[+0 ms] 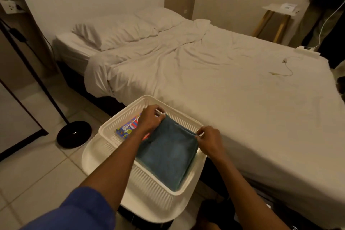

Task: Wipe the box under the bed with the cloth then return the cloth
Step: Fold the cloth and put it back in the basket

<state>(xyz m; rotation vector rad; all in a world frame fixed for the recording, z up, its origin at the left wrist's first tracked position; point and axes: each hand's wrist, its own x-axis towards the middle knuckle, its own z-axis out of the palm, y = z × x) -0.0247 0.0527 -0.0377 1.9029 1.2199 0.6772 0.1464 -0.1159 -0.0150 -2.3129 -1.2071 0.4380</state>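
- My left hand (150,117) sits just above frame centre, fingers pinched shut on the far left corner of the blue cloth (168,153).
- My right hand (210,141) is at about 3 o'clock from the left one, a little lower, thumb and fingers nipped on the cloth's far right corner.
- The two hands are apart, with the cloth's far edge stretched between them.
- The cloth is folded flat and lies in the white slotted basket (149,179); it fills the right half, its near edge running down toward 6 o'clock against the basket's near wall.
- At 9 o'clock from the cloth, inside the same basket, I see a colourful printed packet (127,129), partly covered by my left forearm.
- The basket rests on a rounded white stand (93,157) whose rim shows at 8 o'clock of the basket.
- A blue sleeve (74,211) covers my left arm at the bottom left of the view.
- At 10 o'clock from the basket, a black round lamp base (73,133) stands on the tiled floor (29,173).
- The bed (233,89) with white sheets spans from 12 to 3 o'clock beyond the basket, two pillows (115,31) at its head.
- A white cable (286,65) lies on the bed's far right side.
- I cannot make out the box under the bed; the space below the mattress edge is dark.
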